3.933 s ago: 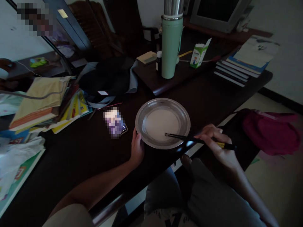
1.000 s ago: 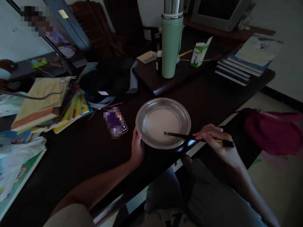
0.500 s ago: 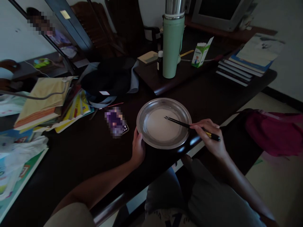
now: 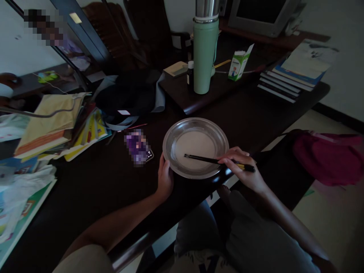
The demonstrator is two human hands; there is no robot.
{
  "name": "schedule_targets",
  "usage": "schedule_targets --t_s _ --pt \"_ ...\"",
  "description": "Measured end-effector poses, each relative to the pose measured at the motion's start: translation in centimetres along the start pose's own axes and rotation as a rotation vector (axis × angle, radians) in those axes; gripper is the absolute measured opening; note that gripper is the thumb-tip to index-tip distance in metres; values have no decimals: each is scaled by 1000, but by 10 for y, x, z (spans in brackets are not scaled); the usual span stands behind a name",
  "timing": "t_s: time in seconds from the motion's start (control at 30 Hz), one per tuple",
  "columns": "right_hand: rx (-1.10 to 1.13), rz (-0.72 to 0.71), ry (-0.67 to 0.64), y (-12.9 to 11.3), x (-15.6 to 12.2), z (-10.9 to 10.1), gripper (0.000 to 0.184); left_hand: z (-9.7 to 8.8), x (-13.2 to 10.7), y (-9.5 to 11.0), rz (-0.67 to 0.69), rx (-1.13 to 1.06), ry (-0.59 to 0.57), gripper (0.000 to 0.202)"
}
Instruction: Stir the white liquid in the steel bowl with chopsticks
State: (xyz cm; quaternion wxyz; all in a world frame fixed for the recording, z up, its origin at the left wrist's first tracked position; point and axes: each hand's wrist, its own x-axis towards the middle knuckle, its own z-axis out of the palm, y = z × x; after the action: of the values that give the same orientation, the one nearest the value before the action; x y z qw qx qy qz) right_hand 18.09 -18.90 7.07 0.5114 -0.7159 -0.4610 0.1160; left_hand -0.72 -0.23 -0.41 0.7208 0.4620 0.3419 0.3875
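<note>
A shallow round metal bowl (image 4: 217,131) rests on the dark table near its front edge, with a pale, milky mixture (image 4: 196,143) inside. My left hand (image 4: 165,175) grips the bowl's left rim, thumb on the near side and the other fingers partly hidden underneath. Pinched in my right hand (image 4: 240,167) is a pair of black chopsticks (image 4: 203,158) with yellow marks near the thick end. Their tips dip into the mixture at the left of its near half. Just left of the bowl lies a phone (image 4: 149,155) with a lit, blurred screen.
Behind the bowl stand a tall green thermos (image 4: 202,60), a small dark bottle (image 4: 190,74) and a green-white carton (image 4: 240,65). Books (image 4: 295,72) are stacked at right. Papers (image 4: 54,113) and a black bag (image 4: 127,94) lie at left. A person (image 4: 76,57) is in the background.
The chopstick tips have swept left and toward me through the mixture, and my right hand has shifted left with them. My left hand keeps its hold on the bowl.
</note>
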Motion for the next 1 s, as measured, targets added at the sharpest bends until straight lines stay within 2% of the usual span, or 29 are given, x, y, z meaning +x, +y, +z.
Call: schedule_targets --t_s 0.1,0.17,0.37,0.47,0.57,0.67,0.77,0.9,1.0 --pt "-57 -21 62 7 7 10 23 1 0 1 -6 -1 9 50" --pt "-114 -21 115 10 8 9 22 2 -1 2 -10 -15 21 49" --pt "-178 34 248 7 -1 -19 20 4 -2 3 -13 -12 34 48" --pt "-115 74 219 -1 -9 -35 20 4 -1 3 -3 9 24 49" --pt "-56 97 126 -8 -13 -40 20 4 -1 3 -10 -3 34 48" --pt "-38 60 47 -9 -12 -32 18 4 -1 3 -18 -13 42 48" --pt "-6 0 2 -5 -5 -15 18 5 -1 4 -17 -4 36 49" --pt "-59 -24 37 4 6 4 18 5 -2 4 -20 -14 33 50" --pt "-125 -15 106 9 10 6 18 4 -2 4 -28 -16 38 52"
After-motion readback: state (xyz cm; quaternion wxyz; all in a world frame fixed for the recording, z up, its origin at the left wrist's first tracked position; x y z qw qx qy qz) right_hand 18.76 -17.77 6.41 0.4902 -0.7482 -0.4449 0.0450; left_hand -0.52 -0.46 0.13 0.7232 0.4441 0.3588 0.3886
